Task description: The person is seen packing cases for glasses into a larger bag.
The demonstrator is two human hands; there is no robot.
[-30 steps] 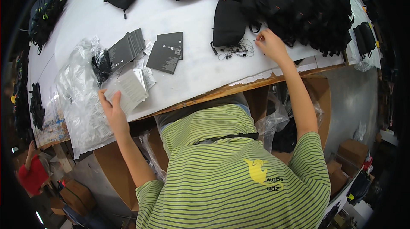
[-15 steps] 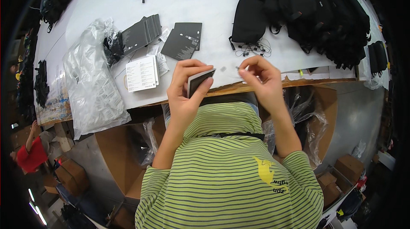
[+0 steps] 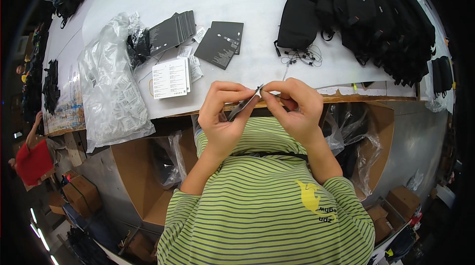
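Note:
Near the table's front edge, my left hand grips a folded dark card between thumb and fingers. The card is tilted, its narrow edge turned upward. My right hand is closed in a pinch at the card's upper corner, its fingertips meeting those of the left. Whatever small thing it pinches is too small to make out. Beyond the right hand lies a tangle of thin black cords. Two dark printed cards lie overlapping, left of the cords, with a fanned stack of dark cards farther left.
White printed cards lie left of my hands, beside a clear plastic bag of small labels. Black pouches and a large heap of them fill the right side. Open cardboard boxes stand below the table edge. A person in red is far left.
My right hand has moved left to the card, and its fingertips now meet my left hand's. The card has turned more edge-on. The view has shifted slightly.

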